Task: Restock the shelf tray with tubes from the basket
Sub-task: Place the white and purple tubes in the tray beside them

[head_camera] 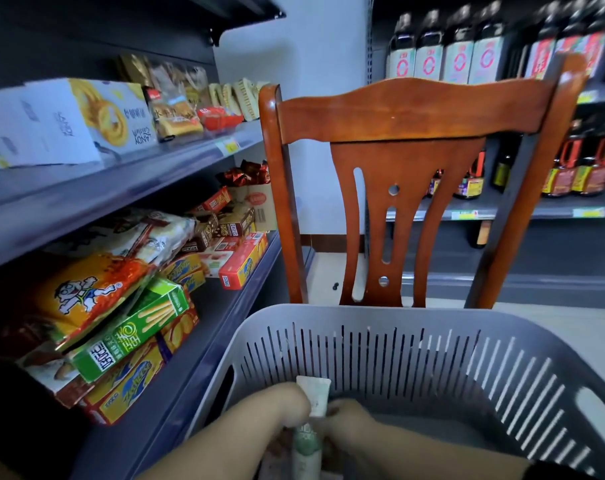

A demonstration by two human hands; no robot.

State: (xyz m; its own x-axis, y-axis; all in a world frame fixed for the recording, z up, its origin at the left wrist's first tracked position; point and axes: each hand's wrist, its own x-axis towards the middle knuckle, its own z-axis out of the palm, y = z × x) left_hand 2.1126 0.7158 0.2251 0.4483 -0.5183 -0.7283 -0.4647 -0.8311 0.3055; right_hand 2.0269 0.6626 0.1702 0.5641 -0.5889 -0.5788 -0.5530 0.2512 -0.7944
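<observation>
Both my hands are down inside the grey slotted basket [432,344] at the bottom of the head view. My left hand [280,405] grips a pale tube [315,396] whose flat crimped end points up. My right hand [346,422] is curled beside it and touches the same tube from the right. Between my wrists lies a second tube [306,448] with green print, lower in the basket. No shelf tray for tubes is in view.
A brown wooden chair [411,140] carries the basket. On the left, grey shelves [176,386] hold snack boxes and bags, among them a green box [134,327]. Dark sauce bottles [443,53] fill the shelves at the back right.
</observation>
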